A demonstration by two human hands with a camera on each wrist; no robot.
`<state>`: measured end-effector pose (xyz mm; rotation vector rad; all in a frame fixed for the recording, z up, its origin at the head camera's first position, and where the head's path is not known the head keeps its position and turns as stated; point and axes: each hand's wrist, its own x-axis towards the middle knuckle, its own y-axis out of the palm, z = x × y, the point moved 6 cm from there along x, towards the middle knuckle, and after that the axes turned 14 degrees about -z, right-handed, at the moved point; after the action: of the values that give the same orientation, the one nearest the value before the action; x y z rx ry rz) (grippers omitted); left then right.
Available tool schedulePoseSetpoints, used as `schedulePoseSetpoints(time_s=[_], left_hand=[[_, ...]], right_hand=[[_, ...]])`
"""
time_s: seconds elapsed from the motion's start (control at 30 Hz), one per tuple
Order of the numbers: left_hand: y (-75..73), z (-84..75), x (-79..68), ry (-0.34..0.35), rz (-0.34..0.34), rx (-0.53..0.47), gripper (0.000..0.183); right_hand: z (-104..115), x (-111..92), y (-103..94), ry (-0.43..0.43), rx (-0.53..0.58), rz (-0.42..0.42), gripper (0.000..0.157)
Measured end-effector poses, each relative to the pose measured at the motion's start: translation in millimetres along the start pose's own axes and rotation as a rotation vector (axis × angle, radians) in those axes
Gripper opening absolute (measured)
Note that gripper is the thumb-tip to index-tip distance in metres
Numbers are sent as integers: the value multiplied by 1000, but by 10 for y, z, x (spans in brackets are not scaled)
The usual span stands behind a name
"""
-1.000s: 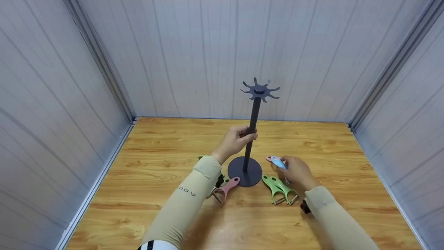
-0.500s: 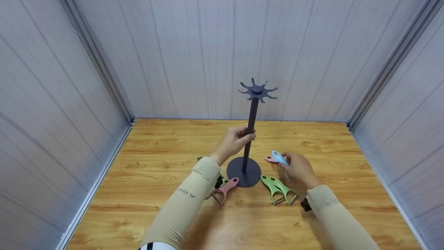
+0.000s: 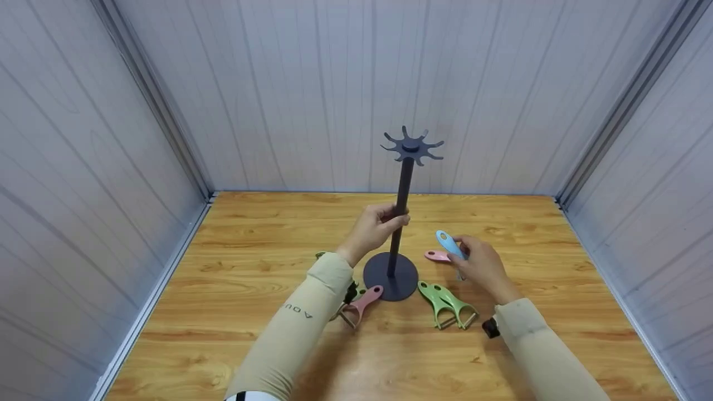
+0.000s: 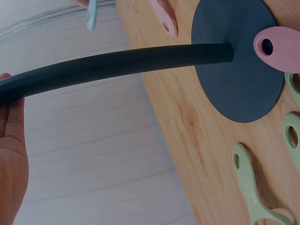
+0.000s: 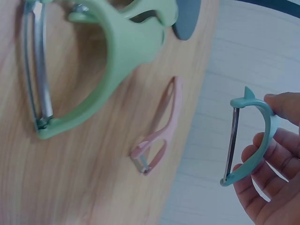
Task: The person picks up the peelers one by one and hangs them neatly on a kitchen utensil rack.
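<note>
My left hand point(image 3: 372, 229) grips the pole of a dark stand point(image 3: 403, 192) about halfway up. The stand has a round base point(image 4: 239, 93) and a ring of curved hooks point(image 3: 411, 146) on top. My right hand point(image 3: 483, 266) pinches a blue peeler point(image 3: 450, 243), raised above the table with its handle pointing up and to the left. In the right wrist view the blue peeler's blade point(image 5: 232, 145) faces away from my fingers. A pink peeler point(image 5: 164, 126) lies on the table below my right hand.
Two green peelers point(image 3: 448, 306) lie right of the base, overlapping. Another pink peeler point(image 3: 367, 299) touches or overlaps the base's front left edge. Green peelers point(image 4: 248, 183) lie on the left, partly hidden by my left sleeve point(image 3: 301, 317). Pale walls point(image 3: 289, 94) enclose the table.
My right hand has lifted the blue peeler off the spot beside the pink one, and more of the pink handle shows. The left hand stays on the pole. The whole view shifts slightly.
</note>
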<state>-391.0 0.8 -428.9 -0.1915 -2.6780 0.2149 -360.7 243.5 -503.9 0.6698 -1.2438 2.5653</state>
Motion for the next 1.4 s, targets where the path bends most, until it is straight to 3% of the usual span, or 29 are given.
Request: schedulePoseSetpoints(time_s=[0.4,0.57,0.7,1.03,1.3,1.4], left_hand=[[-3,-7,0,17,-10,-7,10],[-6,-12,-1,26,-11,-6,16],[-10,-13,-4,22,-15,-3,21],[0,-4,-18,-16,-27,28,12],[-41,-298,-100,-35,-19,12,13],[-45,-314,-106,-34,-20,15,15]], right_hand=[[257,39,-141,-69,38,-121,36],[330,57,-208,-90,56,-177,35],[398,76,-266,-111,65,-207,35],[551,113,-398,-176,83,-296,36],[641,142,-478,-190,97,-325,36],[667,155,-508,-190,111,-336,36]])
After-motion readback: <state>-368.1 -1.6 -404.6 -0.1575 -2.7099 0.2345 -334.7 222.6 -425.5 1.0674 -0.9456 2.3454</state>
